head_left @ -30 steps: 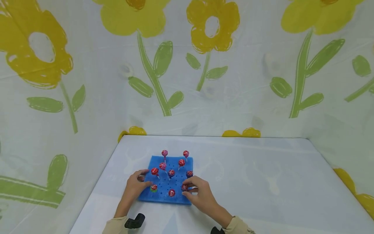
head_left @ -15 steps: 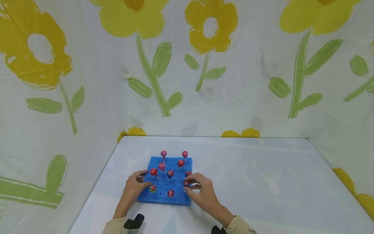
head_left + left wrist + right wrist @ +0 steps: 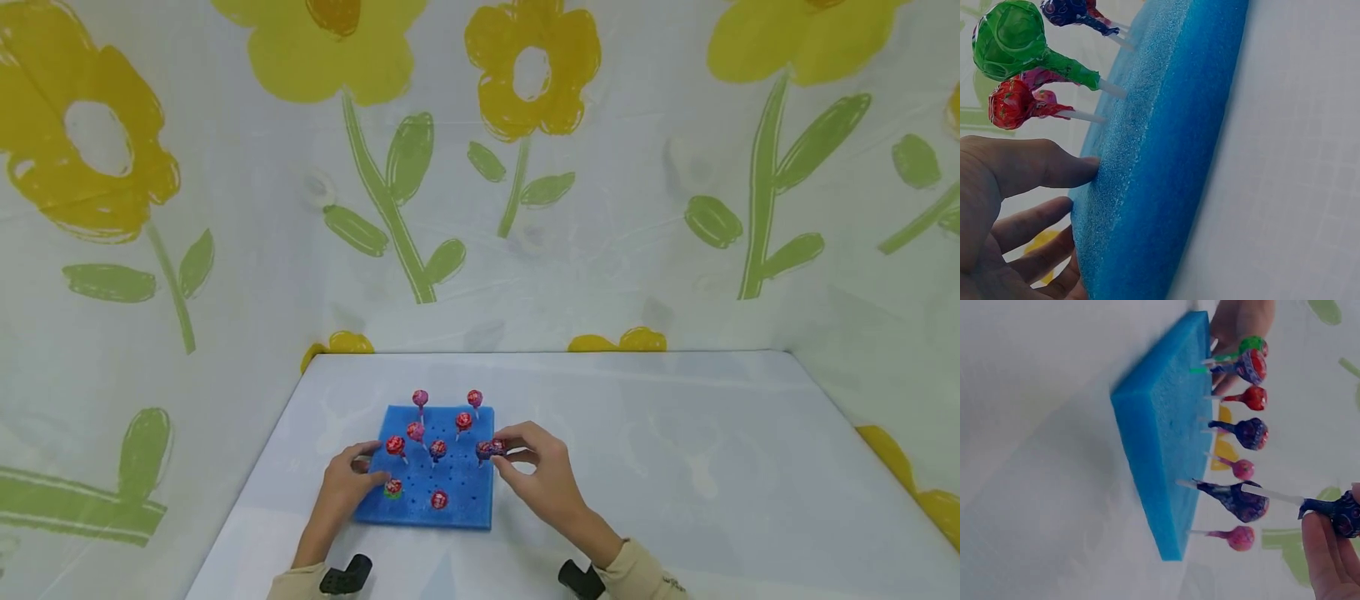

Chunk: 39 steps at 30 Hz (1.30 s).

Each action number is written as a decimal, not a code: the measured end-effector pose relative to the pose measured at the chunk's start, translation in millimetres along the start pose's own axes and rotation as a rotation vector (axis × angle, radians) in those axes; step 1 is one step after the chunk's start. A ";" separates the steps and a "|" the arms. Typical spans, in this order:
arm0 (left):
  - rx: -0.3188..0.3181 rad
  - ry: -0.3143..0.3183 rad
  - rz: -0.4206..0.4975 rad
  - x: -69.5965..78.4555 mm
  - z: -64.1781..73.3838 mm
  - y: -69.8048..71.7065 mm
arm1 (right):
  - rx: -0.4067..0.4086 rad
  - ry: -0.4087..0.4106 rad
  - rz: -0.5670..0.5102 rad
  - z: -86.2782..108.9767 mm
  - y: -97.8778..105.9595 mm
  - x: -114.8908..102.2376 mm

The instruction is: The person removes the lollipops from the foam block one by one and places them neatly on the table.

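Note:
In the head view, my left hand (image 3: 341, 492) grips the left edge of a blue foam board (image 3: 457, 483). Its thumb lies on the board's upper face and the fingers are at the side, as the left wrist view shows. Between thumb and fingers my right hand (image 3: 551, 479) pinches a dark-wrapped lollipop (image 3: 1345, 515); the white stick is out of the foam and points toward the board. Right beside it, another dark lollipop (image 3: 1244, 501) stands in the board. Several more stand there, including a green-wrapped one (image 3: 1010, 40) near my left thumb and a red one (image 3: 439, 499) at the front.
Small holes dot the foam's upper face. A white table (image 3: 675, 467) extends to the right of the board. Behind and at the sides hangs a white cloth (image 3: 615, 275) printed with yellow flowers.
My right hand has drawn the dark lollipop out of the board's front right area and carried it up, back and to the right. The left hand stays at the board's edge.

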<state>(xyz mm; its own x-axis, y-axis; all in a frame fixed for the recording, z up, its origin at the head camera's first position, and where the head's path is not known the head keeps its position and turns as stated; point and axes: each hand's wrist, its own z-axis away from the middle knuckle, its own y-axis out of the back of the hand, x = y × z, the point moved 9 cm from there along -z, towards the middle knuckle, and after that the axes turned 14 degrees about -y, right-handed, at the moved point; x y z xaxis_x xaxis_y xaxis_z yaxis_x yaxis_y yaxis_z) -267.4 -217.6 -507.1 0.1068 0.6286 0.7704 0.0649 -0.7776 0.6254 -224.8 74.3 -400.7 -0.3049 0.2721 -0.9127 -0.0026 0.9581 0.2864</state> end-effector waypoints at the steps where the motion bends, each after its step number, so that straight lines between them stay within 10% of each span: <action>1: 0.000 0.003 0.000 -0.4 -0.2 -0.3 | 0.009 0.001 0.003 -1.9 2.1 4.2; 14: -0.002 0.022 0.012 -2.2 1.9 1.8 | 0.075 -0.032 0.033 -13.9 28.4 -31.5; 39: 0.002 0.017 0.005 -1.2 -0.1 0.5 | 0.101 -0.231 0.059 -65.0 46.6 33.7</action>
<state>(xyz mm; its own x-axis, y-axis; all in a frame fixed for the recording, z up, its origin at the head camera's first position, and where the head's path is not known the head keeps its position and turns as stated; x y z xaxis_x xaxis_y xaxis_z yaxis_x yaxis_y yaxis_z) -267.6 -218.7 -507.7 0.0898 0.6249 0.7755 0.0661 -0.7807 0.6214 -297.1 122.2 -399.2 -0.0764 0.3296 -0.9410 0.1073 0.9410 0.3209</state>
